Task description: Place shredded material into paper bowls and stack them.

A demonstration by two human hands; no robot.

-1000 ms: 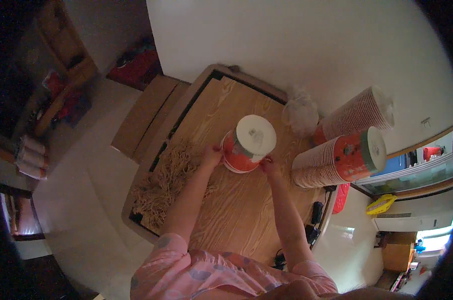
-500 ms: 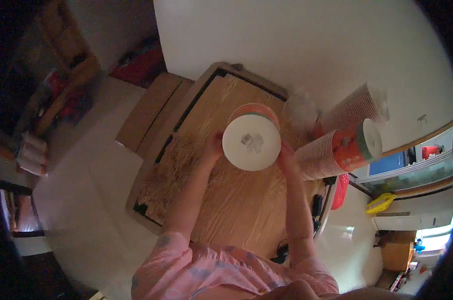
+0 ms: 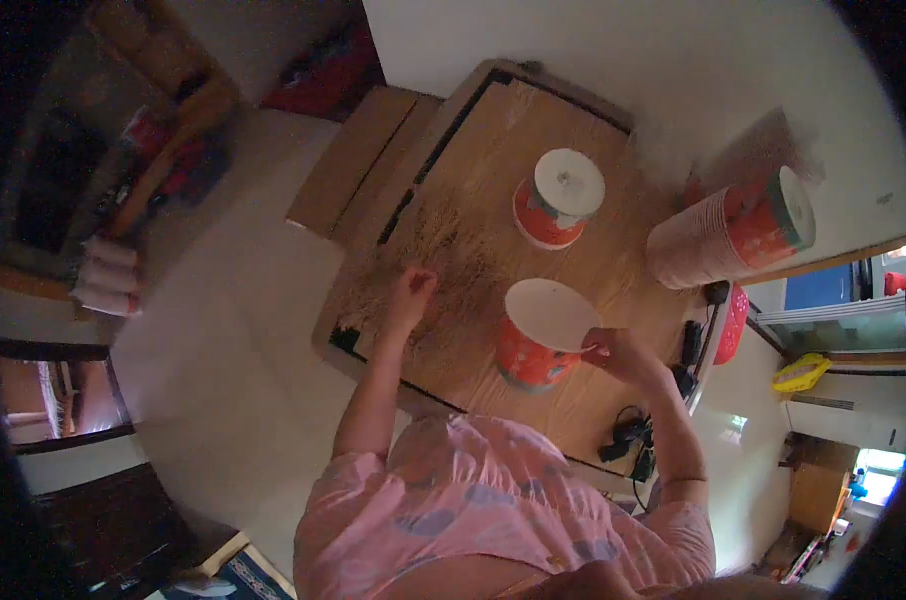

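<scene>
Right hand [image 3: 623,357] is closed in a pinch on the right-hand rim of the red paper bucket [image 3: 535,357], thumb and fingers apparently either side of the wall. Thin edge, so a rim pinch likely suffices and leaves the mouth clear. Bucket is mouth up with a slight tilt, white inside facing the camera, teal base band low, over the near part of the wood-grain table [image 3: 468,375]; can't tell if the base is fully down. Left hand [image 3: 411,297] is off the bucket, fingers loosely curled, over or just beside the heap of tan shredded strands [image 3: 453,245]; can't tell if it has hold of any. Heap sits left of the bucket, presumably for easy left-hand reach. Beyond, an upside-down bucket [image 3: 563,200] stands on its rim, base up, probably for stability. Right of that, a nested bucket stack [image 3: 698,240], likely nested to save room; its lean may be lens bend. Black cables [image 3: 628,430] lie at the table's right edge.
</scene>
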